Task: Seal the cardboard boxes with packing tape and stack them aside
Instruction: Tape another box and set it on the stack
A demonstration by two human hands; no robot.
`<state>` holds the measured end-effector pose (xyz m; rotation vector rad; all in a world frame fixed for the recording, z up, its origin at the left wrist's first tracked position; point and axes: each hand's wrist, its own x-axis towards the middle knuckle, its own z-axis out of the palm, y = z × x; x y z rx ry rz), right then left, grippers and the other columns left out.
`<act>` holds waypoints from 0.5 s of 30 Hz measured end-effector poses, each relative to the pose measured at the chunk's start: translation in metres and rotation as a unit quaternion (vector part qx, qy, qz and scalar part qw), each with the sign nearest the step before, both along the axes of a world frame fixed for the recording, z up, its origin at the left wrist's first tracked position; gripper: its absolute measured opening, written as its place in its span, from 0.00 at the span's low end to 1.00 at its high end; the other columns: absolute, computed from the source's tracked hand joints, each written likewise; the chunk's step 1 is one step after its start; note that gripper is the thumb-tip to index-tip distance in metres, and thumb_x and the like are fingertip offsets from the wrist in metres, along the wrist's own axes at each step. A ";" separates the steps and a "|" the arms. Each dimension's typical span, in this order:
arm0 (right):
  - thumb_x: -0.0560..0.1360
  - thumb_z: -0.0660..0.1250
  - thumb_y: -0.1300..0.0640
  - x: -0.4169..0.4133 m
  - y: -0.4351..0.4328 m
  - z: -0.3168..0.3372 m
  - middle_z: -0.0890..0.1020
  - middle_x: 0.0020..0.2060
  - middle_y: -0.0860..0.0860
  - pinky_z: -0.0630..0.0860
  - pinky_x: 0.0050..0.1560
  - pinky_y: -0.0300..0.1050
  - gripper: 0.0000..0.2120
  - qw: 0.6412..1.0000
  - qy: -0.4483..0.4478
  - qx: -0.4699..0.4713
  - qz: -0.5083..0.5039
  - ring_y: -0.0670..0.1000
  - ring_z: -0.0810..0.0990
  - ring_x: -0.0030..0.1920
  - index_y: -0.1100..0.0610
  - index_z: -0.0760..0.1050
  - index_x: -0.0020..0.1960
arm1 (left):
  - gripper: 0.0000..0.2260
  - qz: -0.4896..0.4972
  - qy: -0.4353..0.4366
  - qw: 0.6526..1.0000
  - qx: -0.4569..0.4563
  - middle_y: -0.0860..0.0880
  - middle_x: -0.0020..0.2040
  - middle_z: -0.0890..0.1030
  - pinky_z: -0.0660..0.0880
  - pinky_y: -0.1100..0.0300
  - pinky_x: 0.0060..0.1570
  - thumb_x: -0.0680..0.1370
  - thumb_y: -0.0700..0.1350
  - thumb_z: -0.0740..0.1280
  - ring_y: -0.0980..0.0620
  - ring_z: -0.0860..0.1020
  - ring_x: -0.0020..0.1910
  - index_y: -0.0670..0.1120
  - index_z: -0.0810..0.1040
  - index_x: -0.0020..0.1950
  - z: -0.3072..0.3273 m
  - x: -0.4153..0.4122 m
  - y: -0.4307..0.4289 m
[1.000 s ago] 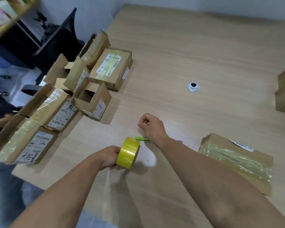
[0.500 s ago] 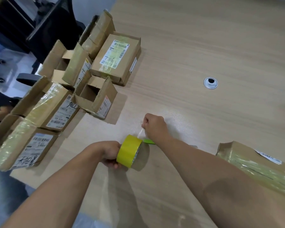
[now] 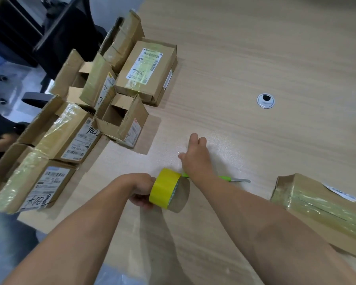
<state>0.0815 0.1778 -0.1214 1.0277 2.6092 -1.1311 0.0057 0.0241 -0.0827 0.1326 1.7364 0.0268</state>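
My left hand [image 3: 141, 192] grips a yellow packing tape roll [image 3: 164, 189] standing on edge on the wooden table [image 3: 255, 48]. My right hand [image 3: 194, 156] reaches forward past the roll, thumb spread to the left; I see nothing held in it. A green-handled knife [image 3: 234, 179] lies under my right wrist. A small open cardboard box [image 3: 119, 122] stands just ahead and left of my right hand. A tape-wrapped box [image 3: 321, 204] lies at the right. A closed box marked 7786 [image 3: 146, 70] sits further back.
Several more boxes, some open [image 3: 78, 79] and some taped [image 3: 70, 136] [image 3: 33, 182], crowd the table's left edge. A round cable grommet [image 3: 265, 100] is set in the table. Another person's hand [image 3: 0, 138] and a dark chair [image 3: 66, 31] are off to the left.
My right hand has moved forward away from the roll and its fist has loosened, thumb now spread. The view has tilted down and closer. My left hand still holds the roll.
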 end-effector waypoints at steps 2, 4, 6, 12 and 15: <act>0.79 0.69 0.60 0.000 0.002 0.003 0.69 0.59 0.60 0.65 0.43 0.46 0.21 1.000 0.008 -0.001 0.005 0.62 0.75 0.50 0.64 0.64 0.66 | 0.06 -0.002 0.019 1.000 0.003 0.45 0.34 0.81 0.71 0.63 0.28 0.78 0.42 0.65 0.49 0.79 0.32 0.44 0.78 0.42 0.004 0.000 -0.002; 0.80 0.66 0.60 0.005 -0.001 0.006 0.71 0.58 0.61 0.62 0.42 0.45 0.16 1.000 0.020 -0.002 0.007 0.62 0.75 0.51 0.65 0.66 0.64 | 0.07 -0.009 0.039 0.999 0.002 0.42 0.33 0.79 0.67 0.64 0.26 0.77 0.41 0.65 0.49 0.75 0.28 0.42 0.77 0.40 0.009 -0.007 -0.003; 0.81 0.63 0.60 0.014 -0.005 0.012 0.73 0.57 0.62 0.61 0.43 0.46 0.11 0.999 0.039 -0.004 -0.002 0.63 0.74 0.51 0.65 0.70 0.61 | 0.08 -0.038 0.094 0.995 0.014 0.41 0.33 0.78 0.64 0.65 0.25 0.76 0.41 0.64 0.49 0.71 0.24 0.40 0.78 0.39 0.019 -0.019 -0.003; 0.82 0.58 0.60 0.050 0.016 0.044 0.80 0.52 0.58 0.72 0.48 0.49 0.09 0.997 0.025 -0.065 -0.036 0.59 0.77 0.54 0.61 0.76 0.53 | 0.11 -0.022 0.418 0.883 0.212 0.45 0.52 0.82 0.73 0.53 0.51 0.81 0.43 0.60 0.41 0.77 0.54 0.43 0.81 0.54 0.058 -0.022 0.032; 0.80 0.57 0.62 0.080 0.032 0.058 0.82 0.49 0.57 0.78 0.52 0.52 0.09 0.991 0.038 -0.099 -0.083 0.59 0.79 0.52 0.59 0.77 0.50 | 0.09 0.060 0.418 0.845 0.327 0.50 0.48 0.82 0.70 0.55 0.49 0.80 0.42 0.61 0.47 0.77 0.52 0.48 0.81 0.52 0.069 0.009 0.069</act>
